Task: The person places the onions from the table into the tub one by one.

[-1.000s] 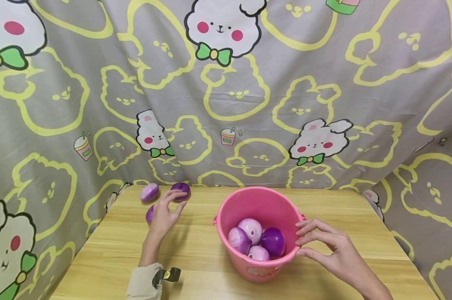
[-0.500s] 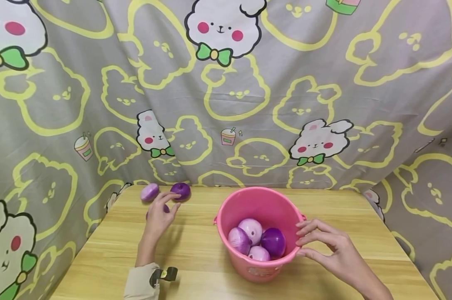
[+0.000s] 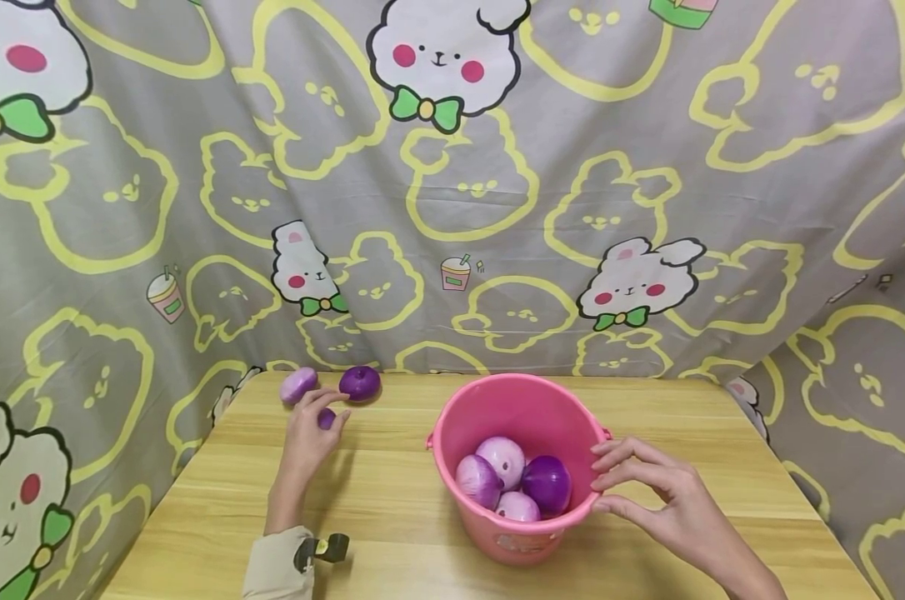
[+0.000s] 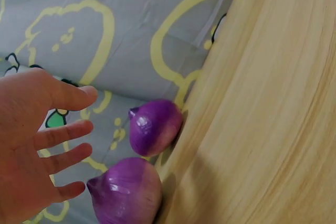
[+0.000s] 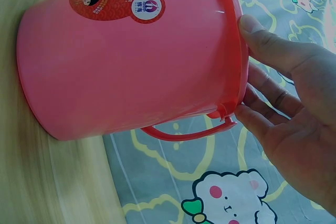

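Farther from the pink bucket (image 3: 497, 537) than a second ago, the left hand (image 3: 307, 435) has shifted leftward, from in front of the dark onion (image 3: 360, 383) to over the near onion (image 3: 326, 419); its fingers are spread apart and slightly bent, the thumb held off from them; I cannot tell whether they touch the near onion, which is partly hidden; the pale onion (image 3: 298, 386) lies just beyond that hand, left of the bucket like the other two; right of the bucket, the right hand (image 3: 666, 496) pinches its rim between thumb and fingers, unmoved; inside the bucket sit four onions (image 3: 501, 461), three pale and one deep purple; the bucket stands upright on the wooden table (image 3: 392, 492), with a printed curtain (image 3: 490, 208) behind it.
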Tool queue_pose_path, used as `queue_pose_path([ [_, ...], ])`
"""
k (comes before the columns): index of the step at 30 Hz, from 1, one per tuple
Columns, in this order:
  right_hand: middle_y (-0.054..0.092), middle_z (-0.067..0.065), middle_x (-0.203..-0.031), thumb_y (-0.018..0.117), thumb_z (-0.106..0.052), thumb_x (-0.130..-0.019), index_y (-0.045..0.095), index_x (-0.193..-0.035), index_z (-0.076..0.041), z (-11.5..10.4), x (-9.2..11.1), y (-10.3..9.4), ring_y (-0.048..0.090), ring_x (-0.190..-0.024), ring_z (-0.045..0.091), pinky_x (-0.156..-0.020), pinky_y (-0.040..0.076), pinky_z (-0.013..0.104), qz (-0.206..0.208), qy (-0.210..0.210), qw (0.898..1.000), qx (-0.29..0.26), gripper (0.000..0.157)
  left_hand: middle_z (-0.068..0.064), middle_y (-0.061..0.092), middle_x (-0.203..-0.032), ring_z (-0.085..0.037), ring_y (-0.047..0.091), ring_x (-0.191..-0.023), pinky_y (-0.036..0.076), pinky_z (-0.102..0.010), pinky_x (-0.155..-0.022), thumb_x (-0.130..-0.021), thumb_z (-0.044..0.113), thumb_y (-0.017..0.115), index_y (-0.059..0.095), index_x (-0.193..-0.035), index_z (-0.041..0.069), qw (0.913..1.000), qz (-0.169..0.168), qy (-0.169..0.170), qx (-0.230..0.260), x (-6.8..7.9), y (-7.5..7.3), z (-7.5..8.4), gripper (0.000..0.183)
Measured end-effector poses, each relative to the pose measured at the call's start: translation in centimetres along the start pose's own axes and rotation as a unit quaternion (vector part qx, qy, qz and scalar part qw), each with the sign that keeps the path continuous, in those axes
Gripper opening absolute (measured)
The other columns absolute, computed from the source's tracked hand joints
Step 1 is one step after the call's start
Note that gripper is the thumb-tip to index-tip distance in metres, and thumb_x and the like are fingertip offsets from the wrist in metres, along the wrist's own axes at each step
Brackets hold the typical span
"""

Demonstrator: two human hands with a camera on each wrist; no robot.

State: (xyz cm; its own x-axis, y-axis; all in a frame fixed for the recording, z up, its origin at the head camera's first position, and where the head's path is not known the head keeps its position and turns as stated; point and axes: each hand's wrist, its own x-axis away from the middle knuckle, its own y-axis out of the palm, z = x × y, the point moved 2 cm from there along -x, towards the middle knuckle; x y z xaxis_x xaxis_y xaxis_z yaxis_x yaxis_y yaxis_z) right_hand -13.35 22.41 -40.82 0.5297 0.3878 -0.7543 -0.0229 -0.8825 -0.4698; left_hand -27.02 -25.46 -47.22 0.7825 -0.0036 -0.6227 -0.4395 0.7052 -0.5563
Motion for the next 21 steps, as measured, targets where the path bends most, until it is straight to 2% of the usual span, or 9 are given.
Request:
queue_pose_path([
  [7, 0.070, 0.006, -0.110, 0.089, 0.011, -0.066, 0.077, -0.100, -0.017, 0.0, 0.0, 0.0, 0.064, -0.117, 0.021, -0.107, 0.046, 0.024, 0.000, 0.004, 1.000, 0.000, 0.046, -0.029, 0.063, -0.121, -0.050, 0.055, -0.117, 0.039, -0.064, -0.104, -0.079, -0.006, 0.079, 0.074, -0.107, -0.003, 0.9998, 0.004, -0.013, -0.017, 0.4, 0.0, -0.8, 0.029],
  [16, 0.070, 0.006, -0.110, 0.089, 0.010, -0.066, 0.077, -0.100, -0.017, 0.1, 0.0, 0.0, 0.064, -0.116, 0.023, -0.108, 0.045, 0.024, 0.000, 0.000, 1.000, 0.000, 0.046, -0.027, 0.060, -0.128, -0.051, 0.052, -0.120, 0.036, -0.068, -0.105, -0.081, -0.005, 0.078, 0.074, -0.114, -0.001, 0.9976, -0.006, -0.060, -0.033, 0.8, 0.0, -1.7, 0.033],
  [21, 0.070, 0.006, -0.111, 0.089, 0.010, -0.067, 0.077, -0.099, -0.016, 0.1, 0.0, 0.0, 0.064, -0.115, 0.023, -0.108, 0.045, 0.024, 0.000, -0.001, 1.000, 0.000, 0.043, -0.028, 0.060, -0.128, -0.051, 0.053, -0.119, 0.036, -0.067, -0.105, -0.082, -0.005, 0.078, 0.073, -0.115, 0.000, 0.9966, -0.010, -0.071, -0.040, 0.9, 0.0, -1.9, 0.034],
])
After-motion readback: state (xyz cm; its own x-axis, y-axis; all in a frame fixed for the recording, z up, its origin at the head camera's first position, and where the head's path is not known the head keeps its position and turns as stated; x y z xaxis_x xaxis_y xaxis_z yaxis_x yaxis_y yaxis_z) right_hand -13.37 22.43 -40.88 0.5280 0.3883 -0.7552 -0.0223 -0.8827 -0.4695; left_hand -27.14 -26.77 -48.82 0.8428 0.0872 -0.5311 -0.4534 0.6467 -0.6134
